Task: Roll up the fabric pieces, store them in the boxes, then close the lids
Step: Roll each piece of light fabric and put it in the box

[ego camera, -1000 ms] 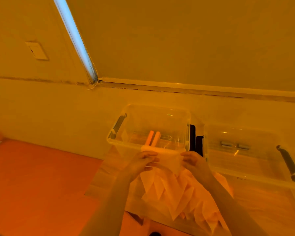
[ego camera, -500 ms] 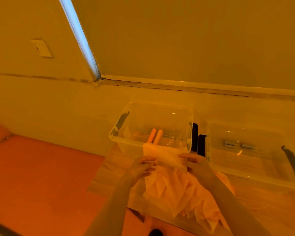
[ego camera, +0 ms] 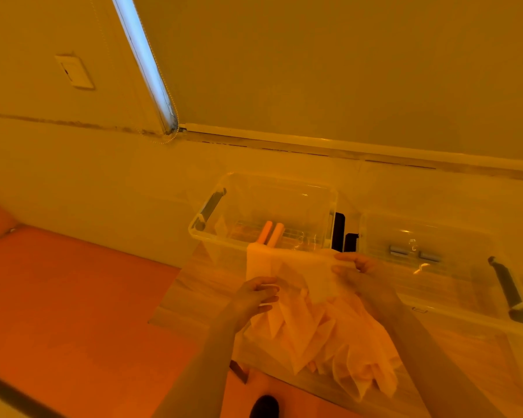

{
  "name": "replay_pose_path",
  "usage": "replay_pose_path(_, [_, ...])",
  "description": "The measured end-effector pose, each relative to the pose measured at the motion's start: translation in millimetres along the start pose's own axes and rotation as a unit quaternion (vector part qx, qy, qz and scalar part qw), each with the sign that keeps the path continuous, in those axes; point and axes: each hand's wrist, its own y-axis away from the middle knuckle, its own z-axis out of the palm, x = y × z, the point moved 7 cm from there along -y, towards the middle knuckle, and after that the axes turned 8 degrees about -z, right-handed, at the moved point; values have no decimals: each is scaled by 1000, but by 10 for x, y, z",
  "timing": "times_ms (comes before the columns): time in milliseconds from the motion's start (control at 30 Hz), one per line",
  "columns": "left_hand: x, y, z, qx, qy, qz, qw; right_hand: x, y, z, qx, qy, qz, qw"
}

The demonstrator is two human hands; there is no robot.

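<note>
Both hands hold up one thin pale fabric piece (ego camera: 293,267) in front of the left clear box (ego camera: 212,236). My left hand (ego camera: 255,297) pinches its lower left edge. My right hand (ego camera: 357,267) pinches its upper right corner. Below it lies a heap of several more fabric pieces (ego camera: 338,342) on the table. Two rolled fabric pieces (ego camera: 272,233) lie side by side inside the left box. The right clear box (ego camera: 435,309) stands open beside it, with two small grey rolls (ego camera: 414,253) in it.
The boxes stand on a wooden table (ego camera: 194,291) against a wall. Black latches (ego camera: 343,233) sit between the boxes, and a dark handle (ego camera: 509,291) is on the right box. An orange floor (ego camera: 73,312) lies to the left.
The hands have spread apart, and the fabric piece is stretched wider and higher in front of the left box. The view has shifted slightly closer.
</note>
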Motion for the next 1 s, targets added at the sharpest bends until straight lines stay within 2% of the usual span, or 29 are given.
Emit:
replay_pose_path(400, [-165,20,721,-70,84,-14,994,296,318,-118,-21,-22,37,999])
replay_pose_path(567, [-238,39,744,-28,117,-3,993,328,385,-124,-29,-42,46,998])
replay_pose_path(767, [-228,193,769,-38,134,32,990,318,458,-149,-42,-42,43,997])
replay_pose_path(1000, [-169,433,715,-34,191,99,976,427,489,-226,-9,-43,28,999])
